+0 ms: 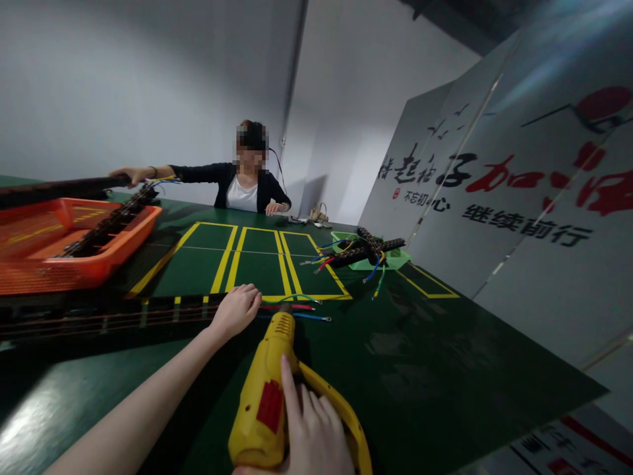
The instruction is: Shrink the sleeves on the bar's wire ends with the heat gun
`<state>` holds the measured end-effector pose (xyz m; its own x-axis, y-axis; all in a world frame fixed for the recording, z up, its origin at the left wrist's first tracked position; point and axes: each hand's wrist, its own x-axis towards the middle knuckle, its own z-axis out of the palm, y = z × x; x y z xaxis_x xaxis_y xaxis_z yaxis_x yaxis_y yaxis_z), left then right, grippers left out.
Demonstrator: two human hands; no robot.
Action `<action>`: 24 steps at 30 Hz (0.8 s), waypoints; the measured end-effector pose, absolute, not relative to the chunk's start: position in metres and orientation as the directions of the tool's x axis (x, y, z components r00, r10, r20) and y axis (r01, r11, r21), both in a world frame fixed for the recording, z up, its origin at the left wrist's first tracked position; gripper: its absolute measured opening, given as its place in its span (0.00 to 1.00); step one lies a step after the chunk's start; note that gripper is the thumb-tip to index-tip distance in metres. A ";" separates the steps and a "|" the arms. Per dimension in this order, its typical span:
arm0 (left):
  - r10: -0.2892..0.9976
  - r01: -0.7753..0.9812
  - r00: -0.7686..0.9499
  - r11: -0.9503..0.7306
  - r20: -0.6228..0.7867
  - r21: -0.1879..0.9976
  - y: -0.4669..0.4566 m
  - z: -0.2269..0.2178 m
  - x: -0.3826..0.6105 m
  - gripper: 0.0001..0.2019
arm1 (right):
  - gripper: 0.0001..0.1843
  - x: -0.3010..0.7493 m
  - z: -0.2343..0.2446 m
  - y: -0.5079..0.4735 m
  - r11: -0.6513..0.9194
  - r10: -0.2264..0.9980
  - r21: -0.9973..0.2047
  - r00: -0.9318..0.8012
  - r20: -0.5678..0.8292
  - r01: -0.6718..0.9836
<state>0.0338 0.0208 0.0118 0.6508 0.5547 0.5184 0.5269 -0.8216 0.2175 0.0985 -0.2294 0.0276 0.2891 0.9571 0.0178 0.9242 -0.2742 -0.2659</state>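
Note:
My right hand (309, 429) grips a yellow electric screwdriver (264, 389) with a red label, its tip pointing down at the end of a long black terminal strip (113, 320) on the green table. My left hand (236, 309) is curled on the strip's right end, fingers closed over it. Short coloured wires (299, 307), green, red and blue, stick out from the strip just past my left hand's fingers.
An orange tray (74, 247) with more black strips stands at the left. A green tray (368, 254) with strips and wires sits at the back right. A person (242, 181) across the table reaches toward the orange tray. Panels with writing stand on the right.

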 end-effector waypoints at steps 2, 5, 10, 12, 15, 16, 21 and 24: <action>0.571 0.530 0.645 -0.813 0.507 0.242 0.022 0.014 0.035 0.21 | 0.73 0.090 0.022 -0.228 -0.255 0.960 -0.224 0.274 0.060 0.941; 0.600 0.536 0.633 -0.796 0.489 0.283 0.023 0.016 0.035 0.23 | 0.73 0.078 0.016 -0.226 -0.224 0.967 -0.196 0.242 0.075 0.955; 0.636 0.559 0.624 -0.769 0.453 0.309 0.023 0.017 0.034 0.25 | 0.75 0.064 0.008 -0.222 -0.189 0.975 -0.184 0.206 0.078 0.965; 0.659 0.577 0.616 -0.751 0.432 0.323 0.023 0.017 0.033 0.26 | 0.69 0.061 0.005 -0.221 -0.197 0.973 -0.156 0.213 0.088 0.968; 0.680 0.590 0.604 -0.732 0.416 0.340 0.023 0.017 0.033 0.27 | 0.53 0.060 0.002 -0.220 -0.216 0.966 -0.102 0.228 0.122 0.971; 0.682 0.590 0.603 -0.730 0.414 0.345 0.023 0.017 0.033 0.28 | 0.50 0.061 0.001 -0.219 -0.224 0.965 -0.078 0.233 0.125 0.971; 0.688 0.584 0.594 -0.725 0.417 0.366 0.021 0.018 0.032 0.29 | 0.47 0.071 0.003 -0.218 -0.200 0.978 -0.025 0.201 0.052 0.980; 0.684 0.579 0.598 -0.729 0.417 0.365 0.019 0.020 0.031 0.28 | 0.56 0.082 0.007 -0.222 -0.166 0.979 -0.151 0.182 0.094 0.974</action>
